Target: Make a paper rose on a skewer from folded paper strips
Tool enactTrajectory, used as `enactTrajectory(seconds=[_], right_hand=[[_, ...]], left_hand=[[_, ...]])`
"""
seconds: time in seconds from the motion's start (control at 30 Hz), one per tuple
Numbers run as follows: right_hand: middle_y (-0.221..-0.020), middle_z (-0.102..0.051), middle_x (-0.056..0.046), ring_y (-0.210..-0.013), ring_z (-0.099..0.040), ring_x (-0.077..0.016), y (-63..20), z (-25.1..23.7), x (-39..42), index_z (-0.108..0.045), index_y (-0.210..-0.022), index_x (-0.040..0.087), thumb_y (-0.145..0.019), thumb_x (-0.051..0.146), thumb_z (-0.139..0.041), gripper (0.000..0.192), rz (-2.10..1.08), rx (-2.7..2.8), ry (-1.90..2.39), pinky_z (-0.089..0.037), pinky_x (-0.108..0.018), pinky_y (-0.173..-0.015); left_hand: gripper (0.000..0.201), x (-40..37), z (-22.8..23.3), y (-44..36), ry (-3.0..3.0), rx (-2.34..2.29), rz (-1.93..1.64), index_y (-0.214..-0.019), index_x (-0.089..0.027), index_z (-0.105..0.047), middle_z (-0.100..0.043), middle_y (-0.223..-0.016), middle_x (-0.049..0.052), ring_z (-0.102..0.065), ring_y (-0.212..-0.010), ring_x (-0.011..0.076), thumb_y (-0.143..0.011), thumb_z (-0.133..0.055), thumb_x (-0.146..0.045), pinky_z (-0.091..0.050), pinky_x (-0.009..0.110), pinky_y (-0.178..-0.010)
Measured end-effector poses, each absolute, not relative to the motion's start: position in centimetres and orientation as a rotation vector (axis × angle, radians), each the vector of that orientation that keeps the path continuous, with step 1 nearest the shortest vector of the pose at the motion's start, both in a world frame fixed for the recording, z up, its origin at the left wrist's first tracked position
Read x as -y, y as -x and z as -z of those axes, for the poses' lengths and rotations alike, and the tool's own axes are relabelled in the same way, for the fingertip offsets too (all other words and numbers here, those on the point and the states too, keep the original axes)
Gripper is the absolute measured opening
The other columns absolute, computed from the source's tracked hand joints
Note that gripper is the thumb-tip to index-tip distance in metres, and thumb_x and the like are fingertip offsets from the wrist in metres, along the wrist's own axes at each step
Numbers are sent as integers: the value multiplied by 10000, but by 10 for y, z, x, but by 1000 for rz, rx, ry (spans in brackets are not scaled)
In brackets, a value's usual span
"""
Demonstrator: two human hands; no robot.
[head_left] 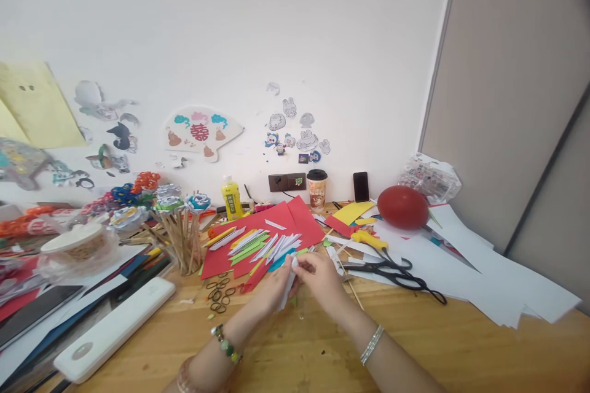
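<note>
My left hand (pixel 275 285) is closed around a narrow folded strip of white paper (pixel 286 292), whose lower end shows beneath the fingers. At the strip's upper end my right hand (pixel 318 275) pinches the paper between thumb and fingers. Both hands meet just above the wooden table. Right behind them, several folded paper strips (pixel 276 247) in white, green, yellow and blue lie piled on red paper sheets (pixel 304 218). The fingertips hide part of the strip. Black scissors (pixel 382 267) lie to the right of my right hand.
Black rings (pixel 217 295) and a white elongated device (pixel 117 325) lie left. Wooden sticks (pixel 179 245) stand behind them. A yellow bottle (pixel 232 198), a paper cup (pixel 317 190) and a propped phone (pixel 361 187) line the wall. A red balloon (pixel 402 207) and white sheets (pixel 461 276) occupy the right.
</note>
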State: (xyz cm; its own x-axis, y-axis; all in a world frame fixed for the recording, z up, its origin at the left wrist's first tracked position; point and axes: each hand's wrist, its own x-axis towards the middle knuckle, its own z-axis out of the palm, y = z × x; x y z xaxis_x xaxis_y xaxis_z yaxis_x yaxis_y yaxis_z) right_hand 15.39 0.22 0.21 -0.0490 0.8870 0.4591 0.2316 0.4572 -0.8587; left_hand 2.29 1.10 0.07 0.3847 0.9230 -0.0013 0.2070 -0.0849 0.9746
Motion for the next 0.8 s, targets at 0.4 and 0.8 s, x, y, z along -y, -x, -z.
enactTrajectory(seconds=[0.4, 0.8], right_hand=[[-695, -566, 9, -631, -542, -158, -156, 9, -14, -603, -886, 191, -693, 251, -612, 201, -754, 1491, 1062, -446, -279, -603], [-715, -631, -28, -671, -578, -181, -163, 11, -21, -597, -731, 185, -700, 237, -525, 94, -694, 1307, 1091, -451, -298, -643]], left_hand=[[545, -24, 11, -20, -1716, -1054, -761, -601, -219, -379, -318, -405, -85, -314, -341, 89, -799, -220, -702, -304, 229, -383], [269, -81, 8, 59, -2239, -2121, -579, -691, -149, -572, -641, -794, 122, -623, -768, 245, -817, -491, -373, -426, 289, -644]])
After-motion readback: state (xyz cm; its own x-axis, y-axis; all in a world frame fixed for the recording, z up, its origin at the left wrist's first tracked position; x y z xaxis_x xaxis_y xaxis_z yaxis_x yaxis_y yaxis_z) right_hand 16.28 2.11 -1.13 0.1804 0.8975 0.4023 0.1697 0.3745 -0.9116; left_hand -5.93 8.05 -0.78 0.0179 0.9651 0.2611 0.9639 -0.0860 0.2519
